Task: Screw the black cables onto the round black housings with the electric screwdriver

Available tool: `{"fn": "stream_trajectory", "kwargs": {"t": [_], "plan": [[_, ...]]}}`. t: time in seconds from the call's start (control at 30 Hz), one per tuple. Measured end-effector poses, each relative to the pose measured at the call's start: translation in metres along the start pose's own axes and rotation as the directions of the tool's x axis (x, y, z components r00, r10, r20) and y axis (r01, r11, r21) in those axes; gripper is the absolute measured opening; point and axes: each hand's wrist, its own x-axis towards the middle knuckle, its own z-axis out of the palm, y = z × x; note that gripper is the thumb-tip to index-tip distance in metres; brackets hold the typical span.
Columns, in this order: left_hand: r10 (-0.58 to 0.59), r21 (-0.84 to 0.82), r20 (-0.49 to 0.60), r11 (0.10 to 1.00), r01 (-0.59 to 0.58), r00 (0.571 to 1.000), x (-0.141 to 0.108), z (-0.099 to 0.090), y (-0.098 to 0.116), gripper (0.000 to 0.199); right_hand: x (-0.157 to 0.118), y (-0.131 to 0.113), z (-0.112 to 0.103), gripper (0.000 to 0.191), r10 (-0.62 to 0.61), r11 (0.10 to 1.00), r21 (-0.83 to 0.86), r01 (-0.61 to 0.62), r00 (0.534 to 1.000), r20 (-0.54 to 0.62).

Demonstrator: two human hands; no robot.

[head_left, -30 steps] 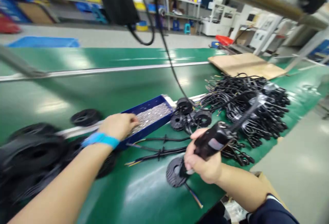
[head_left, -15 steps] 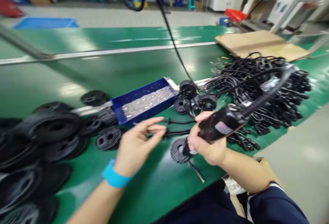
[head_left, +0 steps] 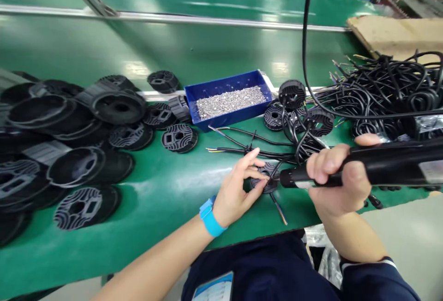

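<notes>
My right hand point(head_left: 341, 179) is wrapped around a black electric screwdriver point(head_left: 391, 162), held almost level with its tip pointing left. The tip reaches a round black plastic cover point(head_left: 265, 172) with wavy ridges, lying on the green table. My left hand point(head_left: 238, 183), a blue band at its wrist, has its thumb and fingertips closed on the left side of this cover, close to the tip. Whether a screw sits at the tip is hidden. A black cable runs into the cover, and coloured wire ends point(head_left: 281, 213) stick out toward me.
Behind my left hand stands a blue bin point(head_left: 224, 119) of small metal parts. Round black housings point(head_left: 93, 167) are piled on the left. Black cables point(head_left: 380, 89) lie heaped on the right, near a cardboard sheet point(head_left: 398, 33). A black cord point(head_left: 306, 38) hangs in front.
My left hand has come down to the round cover and closed on it. The screwdriver has swung from slanted to nearly level, its tip at the cover. My view has tilted down.
</notes>
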Motion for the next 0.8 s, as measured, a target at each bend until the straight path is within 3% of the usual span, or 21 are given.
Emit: {"fn": "stream_trajectory", "kwargs": {"t": [0.17,0.33,0.47,0.8], "plan": [[0.053,0.021,-0.061,0.998,-0.052,0.997,-0.002,0.004,-0.001,0.073,0.017,-0.016,0.004,0.024,0.028,1.0,-0.01,-0.029,0.998,-0.061],[0.085,0.021,-0.101,0.996,-0.083,0.991,-0.004,0.006,0.0,0.079,0.021,-0.018,0.03,0.027,0.093,0.993,-0.082,-0.082,0.986,0.136],[0.098,0.018,-0.113,0.995,-0.096,0.989,-0.004,0.006,0.0,0.077,0.017,-0.006,0.044,0.027,0.101,0.978,-0.201,-0.049,0.96,0.26],[0.087,-0.032,-0.173,0.995,-0.093,0.981,-0.002,0.007,0.003,0.071,0.008,0.003,0.04,0.03,0.105,0.958,-0.286,-0.03,0.963,0.25]]}}
